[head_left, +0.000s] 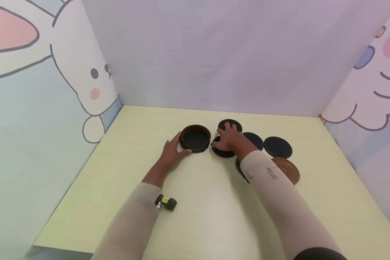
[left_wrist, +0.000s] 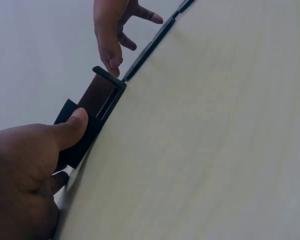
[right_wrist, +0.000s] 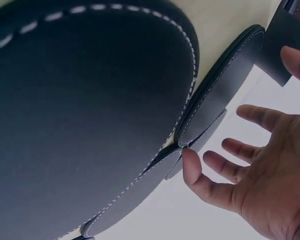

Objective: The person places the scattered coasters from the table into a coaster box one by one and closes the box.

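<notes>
A round, dark coaster holder (head_left: 199, 149) with a raised wall stands on the table. My left hand (head_left: 171, 154) grips its left side, and in the left wrist view the thumb (left_wrist: 72, 131) presses on the holder's wall (left_wrist: 92, 125). To the right, my right hand (head_left: 228, 139) is over two black round coasters, a far one (head_left: 239, 127) and a near one (head_left: 223, 154). Its fingers are spread and hold nothing in the right wrist view, where white stitching rims a large black coaster (right_wrist: 90, 130).
More black coasters lie flat to the right, one in the middle (head_left: 256, 140) and one farther right (head_left: 277, 147). Another (head_left: 238, 168) is partly hidden by the right sleeve, as is a brown disc (head_left: 287, 169). Walls border the pale table (head_left: 195, 216) at back and sides.
</notes>
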Motion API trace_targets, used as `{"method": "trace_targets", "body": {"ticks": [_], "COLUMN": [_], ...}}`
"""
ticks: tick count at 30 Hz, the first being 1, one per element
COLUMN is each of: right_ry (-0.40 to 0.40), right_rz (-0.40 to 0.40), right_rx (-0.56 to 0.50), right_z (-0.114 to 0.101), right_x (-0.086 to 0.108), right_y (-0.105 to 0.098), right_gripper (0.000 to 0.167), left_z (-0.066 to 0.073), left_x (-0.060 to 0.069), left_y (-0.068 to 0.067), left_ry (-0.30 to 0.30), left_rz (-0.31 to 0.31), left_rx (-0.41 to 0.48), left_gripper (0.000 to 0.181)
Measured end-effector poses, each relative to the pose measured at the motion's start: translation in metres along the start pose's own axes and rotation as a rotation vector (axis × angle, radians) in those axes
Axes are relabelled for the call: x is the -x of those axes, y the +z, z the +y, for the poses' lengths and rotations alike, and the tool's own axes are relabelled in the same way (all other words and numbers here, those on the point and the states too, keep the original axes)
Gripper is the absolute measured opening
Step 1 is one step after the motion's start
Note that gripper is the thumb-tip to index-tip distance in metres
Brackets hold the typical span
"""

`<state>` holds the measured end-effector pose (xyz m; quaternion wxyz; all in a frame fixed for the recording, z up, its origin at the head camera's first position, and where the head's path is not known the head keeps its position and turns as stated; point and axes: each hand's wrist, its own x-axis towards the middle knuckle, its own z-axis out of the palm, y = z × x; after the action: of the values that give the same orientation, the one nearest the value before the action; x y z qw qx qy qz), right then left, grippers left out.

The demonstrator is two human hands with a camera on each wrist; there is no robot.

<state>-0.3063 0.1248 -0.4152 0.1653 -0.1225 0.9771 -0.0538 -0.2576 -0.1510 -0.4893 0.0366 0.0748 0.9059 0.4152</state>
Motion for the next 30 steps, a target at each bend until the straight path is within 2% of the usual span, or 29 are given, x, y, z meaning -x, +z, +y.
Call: {"method": "trace_targets", "body": {"ticks": [8,13,23,30], "right_ry": [-0.022,-0.015,-0.021,-0.004], "right_rz": [-0.063,-0.105,-0.139,-0.125], "right_rx": [0.003,0.028,0.038,0.014], "right_z": [-0.0015,-0.0018,-0.0044,-0.0026], "right_x": [0.0063,0.0069,0.0088,0.0102], "right_y": [-0.0018,0.0009,-0.0014,-0.0023], "right_gripper": [0.098,0.099,0.102,0.102], "left_z": [0.0,-0.0005,-0.0023,-0.0003], "left_x": [0.0002,0.0003,0.0013,0.0002], "left_y": [-0.0001,0.0002,0.0019,0.0015], "left_ry": [-0.008,-0.03,-0.036,-0.035], "left_rz": [0.0,-0.005,-0.011,-0.001], "left_rx": [-0.004,-0.001,-0.001,0.0], "left_gripper": [0.1,0.1,0.1,0.1]}}
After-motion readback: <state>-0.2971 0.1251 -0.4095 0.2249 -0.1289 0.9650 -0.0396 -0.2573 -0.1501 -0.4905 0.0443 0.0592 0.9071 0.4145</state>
